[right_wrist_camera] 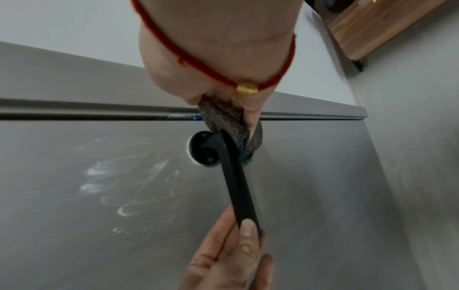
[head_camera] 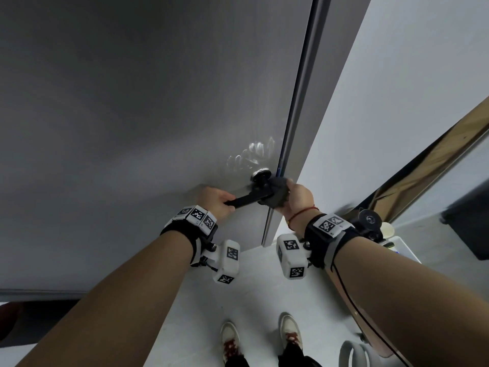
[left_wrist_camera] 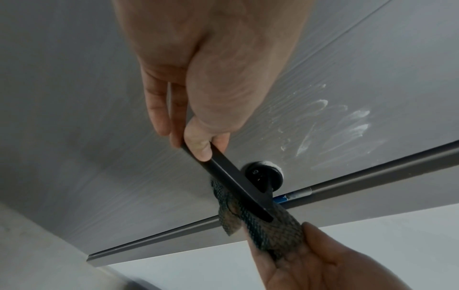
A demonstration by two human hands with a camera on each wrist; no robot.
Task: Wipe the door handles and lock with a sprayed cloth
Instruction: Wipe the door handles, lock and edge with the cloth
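Two hands work one lever. The left hand [head_camera: 215,201] pinches the free end of the black door handle [left_wrist_camera: 232,181] between thumb and fingers, steadying it. The right hand [head_camera: 297,198] grips a bunched dark mesh cloth [left_wrist_camera: 258,221] and presses it against the handle's pivot end, just beside the round rose [right_wrist_camera: 202,149]. The handle looks rigid and smooth, probably slick once damp, so holding its tip makes sense; the cloth is soft and limp and needs a full fist. Beyond the right hand runs the door edge [right_wrist_camera: 99,115]; white smears [right_wrist_camera: 99,176] mark the door face above the rose. No lock is visible. Nothing blocks the wiping path except the left hand's own fingers on the tip.
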